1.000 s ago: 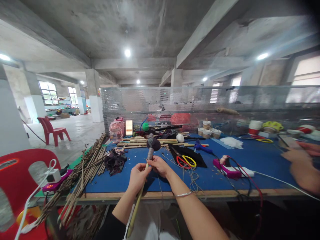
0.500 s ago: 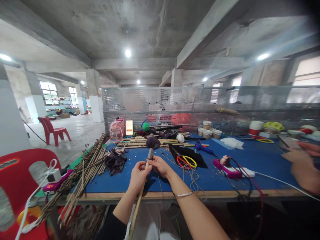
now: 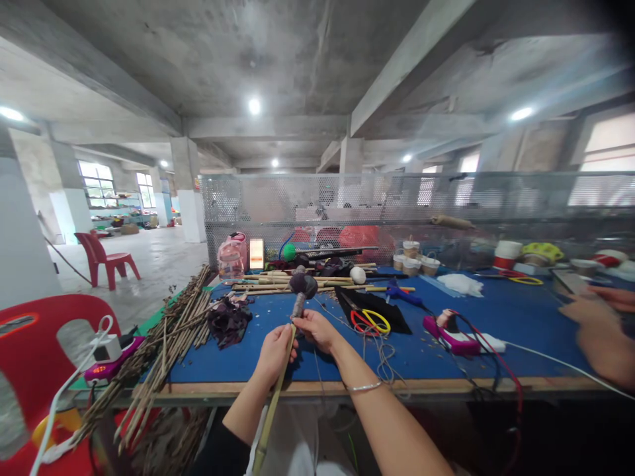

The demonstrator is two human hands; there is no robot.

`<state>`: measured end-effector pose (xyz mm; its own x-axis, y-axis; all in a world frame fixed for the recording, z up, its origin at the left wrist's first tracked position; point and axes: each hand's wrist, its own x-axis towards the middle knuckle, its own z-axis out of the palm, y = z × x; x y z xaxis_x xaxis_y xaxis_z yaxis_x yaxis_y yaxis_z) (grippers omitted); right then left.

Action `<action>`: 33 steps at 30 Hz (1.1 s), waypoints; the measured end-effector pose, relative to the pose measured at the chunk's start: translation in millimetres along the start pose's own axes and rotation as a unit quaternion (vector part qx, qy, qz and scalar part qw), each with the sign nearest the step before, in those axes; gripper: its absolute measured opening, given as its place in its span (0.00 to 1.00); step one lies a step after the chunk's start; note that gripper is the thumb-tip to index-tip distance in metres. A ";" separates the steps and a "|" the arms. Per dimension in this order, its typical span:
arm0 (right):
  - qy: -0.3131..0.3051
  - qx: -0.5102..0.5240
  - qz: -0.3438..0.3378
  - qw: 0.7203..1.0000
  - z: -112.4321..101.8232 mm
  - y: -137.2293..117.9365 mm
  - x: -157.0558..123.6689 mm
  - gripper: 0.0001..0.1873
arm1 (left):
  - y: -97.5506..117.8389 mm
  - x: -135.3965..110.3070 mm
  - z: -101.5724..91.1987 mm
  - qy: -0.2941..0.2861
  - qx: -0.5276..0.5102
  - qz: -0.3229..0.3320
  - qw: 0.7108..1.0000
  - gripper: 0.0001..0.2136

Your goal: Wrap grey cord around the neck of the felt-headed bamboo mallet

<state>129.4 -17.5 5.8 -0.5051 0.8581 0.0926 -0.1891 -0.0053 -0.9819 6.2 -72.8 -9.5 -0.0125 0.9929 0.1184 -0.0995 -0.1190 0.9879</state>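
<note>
My left hand [image 3: 274,354] is closed around a long bamboo stick [image 3: 272,413] that rises from below the table edge. At the stick's top sits a dark purple fuzzy head [image 3: 303,285] on a grey wrapped neck. My right hand [image 3: 316,329] pinches the stick just under that grey neck, fingers closed on it. A thin silver bangle circles my right wrist. Both hands hover over the near part of the blue table [image 3: 446,350].
A bundle of thin sticks [image 3: 163,344] lies at the table's left end, beside dark fabric scraps [image 3: 227,320]. Red and yellow scissors [image 3: 368,320], a purple glue gun [image 3: 449,330] with cables and small cups [image 3: 415,263] lie beyond. Another person's hands [image 3: 598,334] work at right. Red chair [image 3: 44,357] at left.
The stick with the dark head has tilted slightly and its head turned a little; my hands stayed in place. The other person's hands shifted slightly at right.
</note>
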 end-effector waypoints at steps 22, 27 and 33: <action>-0.005 0.005 0.002 1.000 -1.4 0.8 1.2 0.20 | 4.6 -1.1 0.7 0.030 -0.047 0.004 0.998 0.22; -0.014 0.024 -0.001 1.000 -2.3 1.5 1.5 0.19 | -1.7 1.8 -0.4 0.051 -0.052 0.026 0.997 0.25; -0.011 0.026 0.002 1.000 -0.3 0.8 -0.1 0.21 | -4.3 1.1 -2.8 -0.003 -0.104 0.005 0.995 0.30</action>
<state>129.6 -17.4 4.9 -0.5249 0.8461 0.0926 -0.2305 -0.0366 -0.9724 3.9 -71.2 -13.9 -0.0079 0.9916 0.1292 -0.3033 -0.1255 0.9446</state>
